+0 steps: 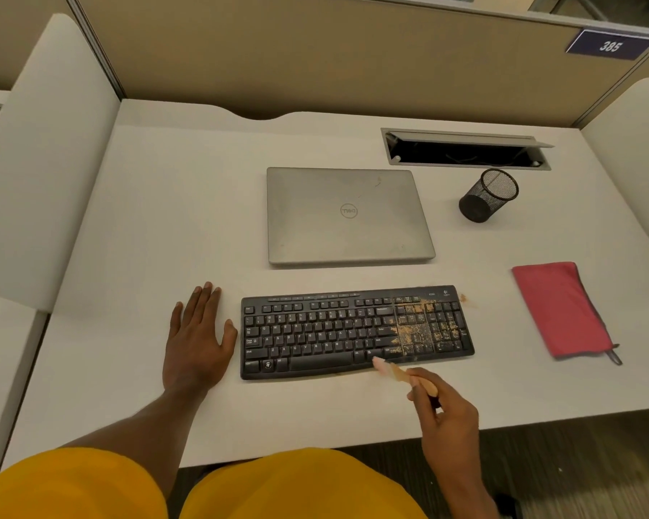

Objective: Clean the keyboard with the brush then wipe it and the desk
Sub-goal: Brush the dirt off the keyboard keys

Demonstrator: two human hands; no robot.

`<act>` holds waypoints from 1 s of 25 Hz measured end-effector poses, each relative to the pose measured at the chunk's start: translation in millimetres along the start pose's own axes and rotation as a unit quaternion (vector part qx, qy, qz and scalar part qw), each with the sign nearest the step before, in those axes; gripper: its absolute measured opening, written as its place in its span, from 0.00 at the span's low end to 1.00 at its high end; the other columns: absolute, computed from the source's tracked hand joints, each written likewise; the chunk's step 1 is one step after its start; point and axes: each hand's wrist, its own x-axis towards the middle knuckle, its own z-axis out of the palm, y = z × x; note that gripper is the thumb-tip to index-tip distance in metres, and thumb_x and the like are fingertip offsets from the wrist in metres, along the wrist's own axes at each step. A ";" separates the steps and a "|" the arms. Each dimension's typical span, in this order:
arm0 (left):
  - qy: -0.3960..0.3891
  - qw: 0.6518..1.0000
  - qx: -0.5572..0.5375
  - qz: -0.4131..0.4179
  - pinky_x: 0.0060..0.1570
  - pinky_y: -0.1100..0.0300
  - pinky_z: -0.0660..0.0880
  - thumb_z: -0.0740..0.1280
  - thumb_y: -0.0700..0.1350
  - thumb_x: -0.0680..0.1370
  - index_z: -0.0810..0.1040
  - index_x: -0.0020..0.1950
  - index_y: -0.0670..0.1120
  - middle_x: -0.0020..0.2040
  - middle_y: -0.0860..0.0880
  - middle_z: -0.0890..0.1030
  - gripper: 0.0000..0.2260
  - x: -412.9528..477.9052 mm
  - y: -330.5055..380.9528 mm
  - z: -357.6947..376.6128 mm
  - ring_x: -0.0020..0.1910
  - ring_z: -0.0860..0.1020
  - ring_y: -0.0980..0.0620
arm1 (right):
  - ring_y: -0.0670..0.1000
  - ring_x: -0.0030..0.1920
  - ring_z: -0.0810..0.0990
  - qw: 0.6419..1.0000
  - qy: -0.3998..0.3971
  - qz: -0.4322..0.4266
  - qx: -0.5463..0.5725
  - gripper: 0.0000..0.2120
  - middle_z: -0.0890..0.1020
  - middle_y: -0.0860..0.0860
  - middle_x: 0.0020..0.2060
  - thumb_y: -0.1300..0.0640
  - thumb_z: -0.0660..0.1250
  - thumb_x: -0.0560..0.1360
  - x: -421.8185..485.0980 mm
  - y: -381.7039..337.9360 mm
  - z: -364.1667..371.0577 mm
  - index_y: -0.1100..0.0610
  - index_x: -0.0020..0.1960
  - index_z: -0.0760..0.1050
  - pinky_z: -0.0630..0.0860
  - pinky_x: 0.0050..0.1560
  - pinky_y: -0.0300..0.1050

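Observation:
A black keyboard (353, 331) lies on the white desk (165, 226), with brown crumbs spread over its right side and number pad. My right hand (444, 410) grips the wooden handle of a small brush (399, 371); its pale bristles touch the keyboard's front edge near the right end of the space bar. My left hand (195, 339) rests flat on the desk, fingers straight, just left of the keyboard. A folded red cloth (561, 309) lies to the right of the keyboard.
A closed grey laptop (347, 215) sits behind the keyboard. A black mesh pen cup (488, 196) stands at the back right, in front of an open cable hatch (465, 147). Partition walls enclose the desk on three sides. A few crumbs (463, 297) lie by the keyboard's right corner.

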 end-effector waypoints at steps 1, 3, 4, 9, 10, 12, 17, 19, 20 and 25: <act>0.000 1.000 0.000 0.000 0.84 0.48 0.46 0.49 0.60 0.83 0.53 0.87 0.49 0.86 0.50 0.53 0.33 0.0 -0.2 0.1 0.85 0.47 0.55 | 0.43 0.45 0.80 1.000 0.022 0.011 -0.012 0.12 0.82 0.41 0.42 0.60 0.67 0.79 2.0 3.6 -5.5 0.48 0.60 0.79 0.77 0.37 0.34; -0.001 1.000 0.003 0.003 0.84 0.48 0.46 0.48 0.61 0.83 0.54 0.87 0.49 0.86 0.50 0.53 0.33 0.5 -0.5 0.5 0.85 0.47 0.55 | 0.44 0.41 0.79 0.997 0.062 0.024 -0.029 0.12 0.81 0.42 0.40 0.60 0.66 0.79 6.0 6.5 -14.0 0.51 0.61 0.79 0.77 0.34 0.39; -0.001 1.000 0.004 0.004 0.84 0.48 0.46 0.48 0.61 0.83 0.54 0.87 0.49 0.86 0.50 0.53 0.33 0.7 -0.7 1.0 0.85 0.47 0.55 | 0.44 0.39 0.78 0.996 0.075 0.026 -0.028 0.11 0.81 0.44 0.39 0.59 0.66 0.79 8.2 5.4 -16.1 0.52 0.61 0.80 0.75 0.33 0.38; 0.000 1.000 0.001 0.004 0.84 0.48 0.46 0.49 0.61 0.83 0.54 0.87 0.49 0.86 0.50 0.53 0.33 0.3 -2.0 1.7 0.85 0.46 0.55 | 0.48 0.32 0.76 1.000 0.013 -0.006 0.007 0.06 0.79 0.46 0.33 0.57 0.65 0.80 27.1 -20.8 -4.6 0.48 0.51 0.79 0.69 0.30 0.31; 0.000 1.000 0.000 0.004 0.84 0.48 0.46 0.49 0.61 0.83 0.54 0.87 0.49 0.86 0.50 0.53 0.33 0.4 -1.8 1.4 0.85 0.47 0.55 | 0.47 0.33 0.77 1.000 -0.003 -0.006 0.001 0.06 0.79 0.46 0.32 0.57 0.65 0.80 31.0 -22.3 -0.8 0.49 0.49 0.79 0.70 0.31 0.31; -0.002 1.000 -0.001 0.004 0.84 0.48 0.47 0.48 0.61 0.83 0.54 0.87 0.49 0.86 0.50 0.53 0.33 0.9 -1.9 1.3 0.85 0.47 0.55 | 0.47 0.35 0.78 1.000 -0.005 0.008 -0.004 0.06 0.80 0.46 0.32 0.59 0.65 0.81 38.8 -18.3 0.6 0.50 0.48 0.80 0.71 0.33 0.31; -0.008 1.000 0.000 0.000 0.84 0.47 0.46 0.48 0.62 0.83 0.53 0.87 0.50 0.87 0.51 0.52 0.33 1.3 -2.5 1.5 0.85 0.47 0.54 | 0.45 0.36 0.78 0.998 0.049 0.018 -0.038 0.08 0.79 0.49 0.33 0.62 0.65 0.81 55.1 -7.9 -22.0 0.53 0.46 0.78 0.71 0.33 0.29; -0.010 1.000 0.002 0.000 0.84 0.47 0.46 0.47 0.62 0.83 0.52 0.87 0.50 0.87 0.51 0.52 0.33 1.4 -2.1 1.6 0.85 0.47 0.54 | 0.45 0.36 0.77 0.998 0.052 0.007 -0.043 0.08 0.79 0.48 0.33 0.61 0.64 0.81 57.3 -12.3 -23.1 0.54 0.45 0.78 0.71 0.32 0.29; -0.010 1.000 0.002 0.001 0.84 0.47 0.46 0.47 0.62 0.83 0.52 0.87 0.50 0.87 0.51 0.52 0.34 1.6 -2.0 1.4 0.85 0.46 0.54 | 0.45 0.35 0.77 0.998 0.048 0.002 -0.036 0.07 0.80 0.48 0.33 0.60 0.64 0.81 58.4 -16.1 -20.7 0.54 0.46 0.79 0.70 0.32 0.29; -0.006 1.000 0.001 -0.001 0.84 0.47 0.47 0.48 0.61 0.83 0.53 0.87 0.50 0.86 0.51 0.52 0.33 1.2 -1.3 1.5 0.85 0.47 0.54 | 0.42 0.39 0.79 0.999 -0.044 0.005 -0.010 0.06 0.82 0.45 0.37 0.54 0.64 0.81 73.1 -30.3 3.2 0.50 0.50 0.80 0.73 0.36 0.30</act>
